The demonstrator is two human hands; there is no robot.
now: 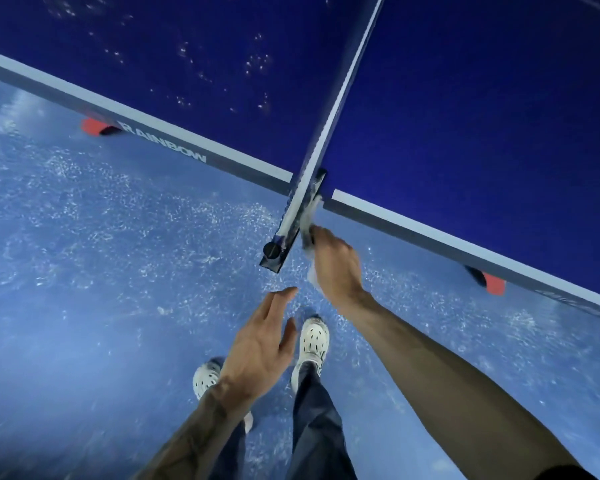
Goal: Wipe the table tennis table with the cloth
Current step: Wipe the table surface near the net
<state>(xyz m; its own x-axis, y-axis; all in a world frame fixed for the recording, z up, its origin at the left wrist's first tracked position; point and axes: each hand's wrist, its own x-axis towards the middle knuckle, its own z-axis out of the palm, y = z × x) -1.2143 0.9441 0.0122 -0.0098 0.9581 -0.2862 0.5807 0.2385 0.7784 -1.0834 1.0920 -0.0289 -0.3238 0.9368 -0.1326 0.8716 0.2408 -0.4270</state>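
Cloth (311,273): white, bunched and blurred. It is gripped in the right hand (336,268), and a fold shows below the heel of the hand and another by the fingers. It lies off the playing surface, just beside the near edge of the counter (465,116), against the right side of the post (281,244). A pale smear higher up on the clamp may be more of the cloth; the blur makes it impossible to tell.

Right hand: fingers curled round the cloth, knuckles up, reaching toward the post from below right.

Left hand (260,341): fingers straight and slightly spread, holding nothing. It hangs over the floor, near the post's lower end but apart from it.

Post: a dark bracket clamped to the counter's edge, jutting out past it, with a round black knob (271,251) on its left face. The net (340,98) runs up from it with its white top band showing, splitting the blue counter into two halves.

Counter: pale specks (222,64) are scattered over the left half. The side rail bears the lettering (167,145) "RAINBOW". Two red parts (94,127) (494,284) show beneath the rail, one on each side of the post.

Floor (101,254): blue, flecked with white scuffs. On it stand two white perforated shoes (313,341), below dark trousers (316,427).
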